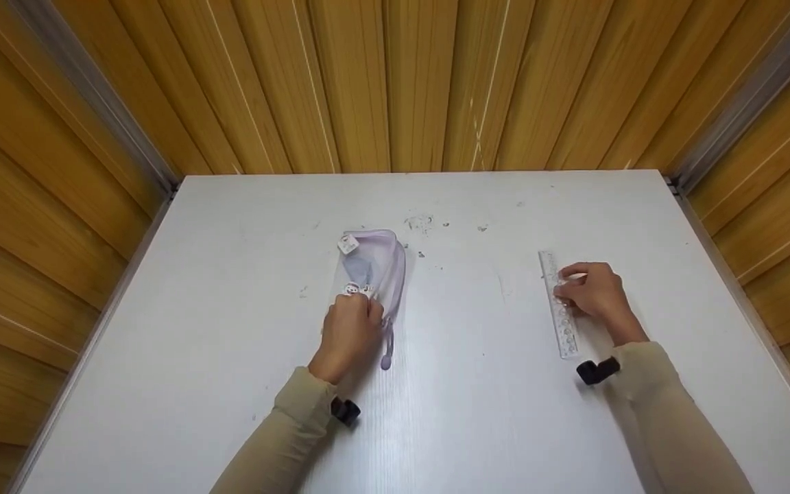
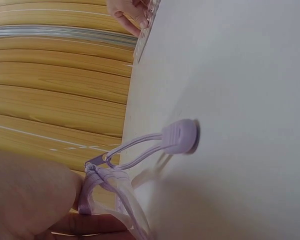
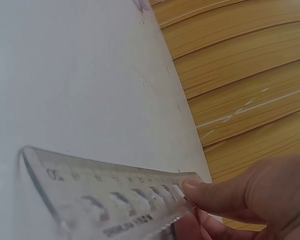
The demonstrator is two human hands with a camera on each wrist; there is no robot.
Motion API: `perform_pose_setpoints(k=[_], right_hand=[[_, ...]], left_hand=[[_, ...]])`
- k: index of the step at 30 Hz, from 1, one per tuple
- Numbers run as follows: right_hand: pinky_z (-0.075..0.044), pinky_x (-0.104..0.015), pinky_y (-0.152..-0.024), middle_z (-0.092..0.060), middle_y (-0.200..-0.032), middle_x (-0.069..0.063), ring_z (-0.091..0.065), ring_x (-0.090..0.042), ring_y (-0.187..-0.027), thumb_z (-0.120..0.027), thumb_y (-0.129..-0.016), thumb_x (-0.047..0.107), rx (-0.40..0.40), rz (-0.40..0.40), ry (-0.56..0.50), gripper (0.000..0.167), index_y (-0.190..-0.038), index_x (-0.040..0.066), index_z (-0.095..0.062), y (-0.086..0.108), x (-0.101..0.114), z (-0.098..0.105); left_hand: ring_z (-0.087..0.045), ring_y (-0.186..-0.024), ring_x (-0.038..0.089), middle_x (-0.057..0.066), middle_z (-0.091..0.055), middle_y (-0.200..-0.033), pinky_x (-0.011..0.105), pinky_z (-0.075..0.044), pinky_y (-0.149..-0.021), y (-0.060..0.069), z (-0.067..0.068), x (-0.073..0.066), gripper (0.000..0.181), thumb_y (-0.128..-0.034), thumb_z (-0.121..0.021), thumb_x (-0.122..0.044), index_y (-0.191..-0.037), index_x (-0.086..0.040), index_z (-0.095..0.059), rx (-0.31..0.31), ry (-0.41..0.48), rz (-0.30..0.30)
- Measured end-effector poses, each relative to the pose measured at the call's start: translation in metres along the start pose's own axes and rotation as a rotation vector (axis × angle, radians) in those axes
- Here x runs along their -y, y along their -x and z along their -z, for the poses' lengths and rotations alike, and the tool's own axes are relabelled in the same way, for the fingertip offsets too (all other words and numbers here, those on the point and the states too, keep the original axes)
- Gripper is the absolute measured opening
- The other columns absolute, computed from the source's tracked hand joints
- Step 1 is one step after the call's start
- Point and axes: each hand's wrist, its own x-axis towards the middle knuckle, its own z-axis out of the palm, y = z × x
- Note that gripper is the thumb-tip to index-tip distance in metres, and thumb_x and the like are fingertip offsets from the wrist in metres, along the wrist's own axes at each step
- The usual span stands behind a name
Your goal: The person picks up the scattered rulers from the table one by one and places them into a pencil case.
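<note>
A see-through pencil pouch [image 1: 388, 264] with lilac edging lies on the white table, a white tag at its far end. My left hand [image 1: 352, 333] grips its near end. In the left wrist view, the lilac zipper pull [image 2: 180, 136] hangs on a cord loop beside that hand. Over at the right, my right hand [image 1: 595, 295] pinches a clear plastic ruler [image 1: 561, 322] between thumb and fingers at its long edge. The right wrist view shows the ruler [image 3: 115, 195] tilted, with numbers and a row of cutouts; the thumb [image 3: 205, 192] presses on its face.
The white table [image 1: 463, 412] has small dark scuff marks [image 1: 420, 223] near its far side. Yellow wood-look panels [image 1: 415, 82] stand behind it and at both sides. Each wrist wears a small black camera, such as the right one [image 1: 597, 371].
</note>
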Motion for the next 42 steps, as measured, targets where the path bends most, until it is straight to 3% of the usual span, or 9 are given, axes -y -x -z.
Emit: perform_pose_setpoints(k=[8,19,34,42], right_hand=[[-0.057,-0.029,-0.062,-0.073,-0.101,-0.016,-0.07,-0.013,-0.069,-0.071,-0.094,0.012,-0.027,-0.011,-0.024,0.042,-0.133,-0.001,-0.062,-0.002,0.0,0.0],[-0.057,-0.031,-0.063,-0.07,-0.107,-0.019,-0.068,-0.016,-0.071,-0.069,-0.095,0.016,-0.038,-0.013,-0.007,0.041,-0.134,0.003,-0.063,-0.005,0.002,-0.001],[-0.059,-0.031,-0.068,-0.069,-0.103,-0.016,-0.069,-0.016,-0.071,-0.07,-0.095,0.013,-0.026,-0.037,-0.153,0.043,-0.136,0.004,-0.061,-0.01,0.016,-0.003],[-0.06,-0.032,-0.071,-0.068,-0.108,-0.016,-0.069,-0.016,-0.079,-0.07,-0.095,0.012,-0.02,-0.045,-0.224,0.044,-0.137,0.003,-0.06,-0.014,0.024,-0.006]], left_hand=[[-0.053,-0.053,0.024,0.008,-0.055,-0.063,0.043,-0.046,-0.049,0.0,-0.002,0.0,0.041,-0.0949,-0.057,-0.016,-0.055,-0.014,-0.049,0.02,-0.009,0.032],[-0.055,-0.054,0.026,0.009,-0.056,-0.064,0.045,-0.047,-0.05,0.001,-0.003,0.002,0.04,-0.0941,-0.058,-0.016,-0.055,-0.014,-0.048,0.011,-0.008,0.032],[-0.054,-0.052,0.023,0.006,-0.055,-0.061,0.044,-0.048,-0.049,0.001,-0.001,0.001,0.042,-0.0937,-0.057,-0.013,-0.053,-0.015,-0.048,-0.003,-0.005,-0.012],[-0.057,-0.055,0.025,0.008,-0.057,-0.065,0.047,-0.05,-0.052,0.001,0.0,-0.001,0.039,-0.0954,-0.058,-0.016,-0.057,-0.013,-0.053,0.008,-0.009,0.022]])
